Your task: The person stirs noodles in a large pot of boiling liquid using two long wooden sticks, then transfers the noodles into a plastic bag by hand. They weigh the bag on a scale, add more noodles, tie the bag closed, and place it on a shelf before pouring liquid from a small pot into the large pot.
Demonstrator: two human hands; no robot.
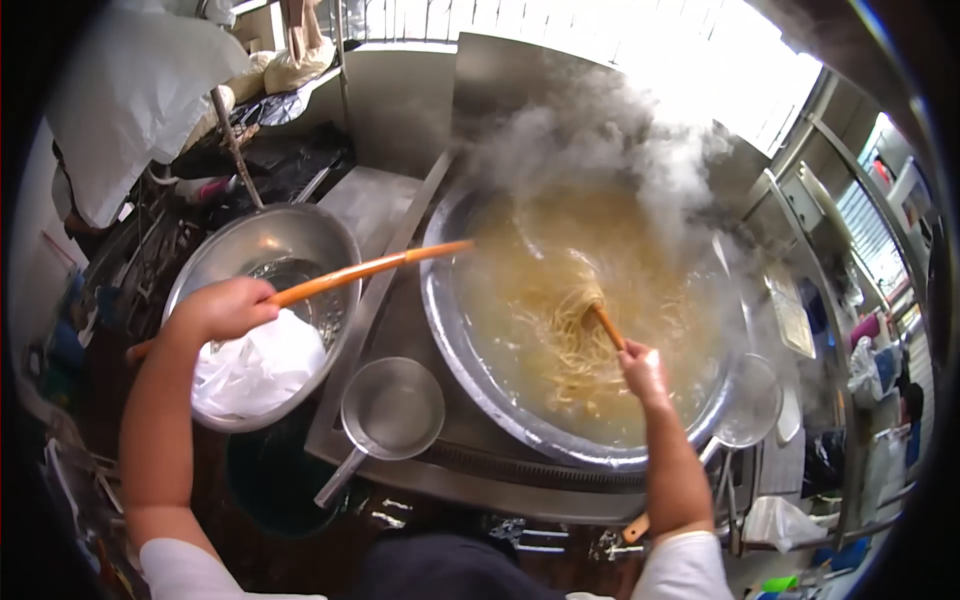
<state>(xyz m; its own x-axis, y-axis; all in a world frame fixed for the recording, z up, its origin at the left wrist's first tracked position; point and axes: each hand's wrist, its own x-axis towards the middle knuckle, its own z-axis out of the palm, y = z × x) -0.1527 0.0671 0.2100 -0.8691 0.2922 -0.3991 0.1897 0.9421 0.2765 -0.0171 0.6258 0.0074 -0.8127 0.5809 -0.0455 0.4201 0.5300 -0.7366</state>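
My left hand (236, 308) is closed round a long orange-brown wooden stick (365, 268), above a metal bowl (335, 230) that holds white plastic (265, 368). The stick's far end reaches over the left rim of a large round pot (468, 375). Over the pot's right front part, my right hand (643, 368) grips a shorter wooden handle (607, 325). Its far end meets a clump of pale noodles (575, 310) in cloudy, yellowish liquid. Whether that end is a scoop or a plain stick is hidden by the noodles.
Steam (650, 140) rises from the pot's back. A metal saucepan (392, 408) lies between bowl and pot, its handle toward me. A round strainer (748, 400) is at the pot's right edge. Metal racks with bags stand at the right; a white sheet (140, 90) hangs upper left.
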